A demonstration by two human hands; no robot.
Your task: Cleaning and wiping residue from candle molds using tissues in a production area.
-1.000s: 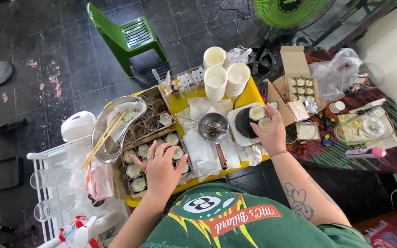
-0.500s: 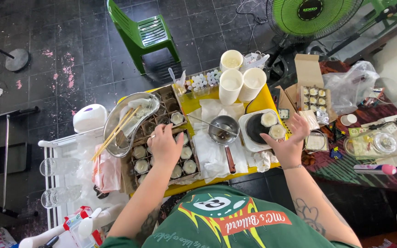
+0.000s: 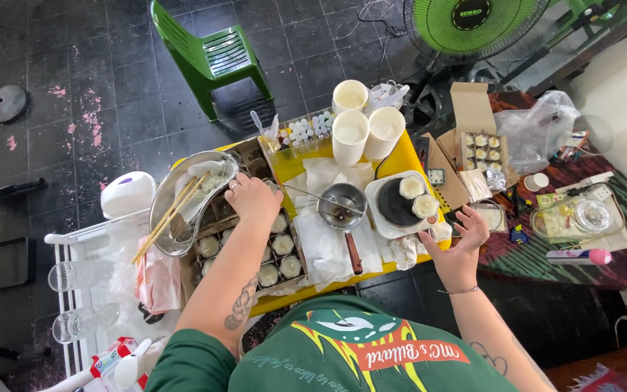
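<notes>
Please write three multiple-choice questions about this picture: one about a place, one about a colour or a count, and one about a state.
1. Where does the left hand rest?
A. over the box of small cups
B. on the fan
C. on the chair

2. What colour is the plastic chair?
A. red
B. green
C. white

3. How is the right hand?
A. closed on a cup
B. holding the ladle
C. open, holding nothing

Answers:
1 A: the left hand lies on the upper edge of the box, beside the metal bowl.
2 B: seat and legs are green.
3 C: the fingers are spread beside the hot plate.
</notes>
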